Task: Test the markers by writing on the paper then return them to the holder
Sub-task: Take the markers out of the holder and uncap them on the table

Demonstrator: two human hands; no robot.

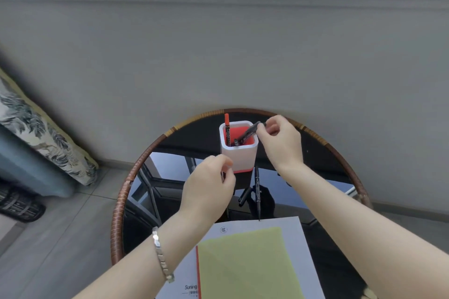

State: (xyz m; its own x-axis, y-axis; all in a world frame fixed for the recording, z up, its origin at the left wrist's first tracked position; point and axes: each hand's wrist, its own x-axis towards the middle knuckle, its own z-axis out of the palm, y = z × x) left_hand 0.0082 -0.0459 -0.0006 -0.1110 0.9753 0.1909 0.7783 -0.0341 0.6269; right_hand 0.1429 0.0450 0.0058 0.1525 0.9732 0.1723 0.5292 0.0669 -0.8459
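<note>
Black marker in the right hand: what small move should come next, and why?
Probably lift the black marker clear of the holder toward the yellow paper. The right hand pinches its upper end, its lower end sits inside the holder, the left hand is at the holder's side, and the paper shows no marks yet.

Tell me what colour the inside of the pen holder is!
The holder is red inside, white outside; head view shows it.

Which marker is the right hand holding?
The black marker leaning inside the holder; the red marker stands upright untouched, a second black marker lies on the table.
</note>
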